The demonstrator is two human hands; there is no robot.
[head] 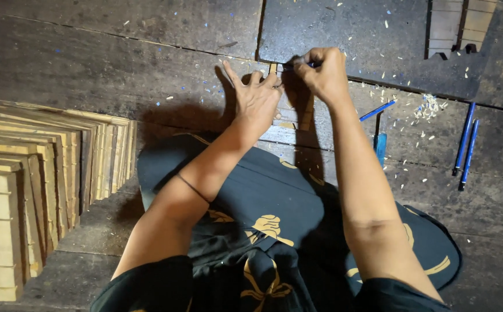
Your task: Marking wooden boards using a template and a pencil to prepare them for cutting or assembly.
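Note:
My left hand (257,95) lies flat with fingers spread on a narrow pale wooden strip (289,118) that rests on the dark plank floor (118,63). My right hand (323,72) is closed around a thin dark tool (295,65), its tip against the strip's far end next to my left fingertips. Most of the strip is hidden under my hands. My lap in dark cloth with gold patterns (263,219) fills the near middle.
A fanned stack of pale slatted wooden panels (38,173) lies at the left. Blue pens (465,144) lie at the right, another blue tool (378,112) near my right forearm. A notched wooden piece (453,29) sits top right. Wood shavings (427,107) scatter the floor.

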